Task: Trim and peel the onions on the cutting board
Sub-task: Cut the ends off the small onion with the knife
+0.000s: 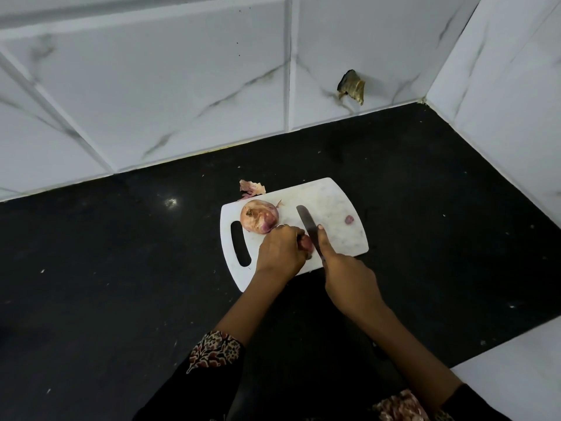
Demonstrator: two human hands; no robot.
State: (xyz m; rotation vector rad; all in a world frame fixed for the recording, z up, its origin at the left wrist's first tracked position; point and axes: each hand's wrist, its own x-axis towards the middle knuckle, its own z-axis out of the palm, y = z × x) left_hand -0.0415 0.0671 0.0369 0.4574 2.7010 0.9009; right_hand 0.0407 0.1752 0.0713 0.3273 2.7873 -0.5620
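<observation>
A white cutting board (334,205) lies on the black counter. On its left part sits a whole reddish onion (259,219) in its skin. My left hand (280,252) curls over a second, smaller onion (306,243) and holds it on the board; most of that onion is hidden. My right hand (349,276) grips a knife (306,221), forefinger laid along the blade's spine, blade pointing away and resting beside the held onion. A small cut-off onion piece (349,219) lies on the board's right part.
Loose onion skin (252,188) lies on the black counter (121,253) just behind the board's far left corner. Marble-look tiled walls (182,86) close the back and right. A broken hole (352,86) shows in the back wall. A white surface (516,375) is at lower right.
</observation>
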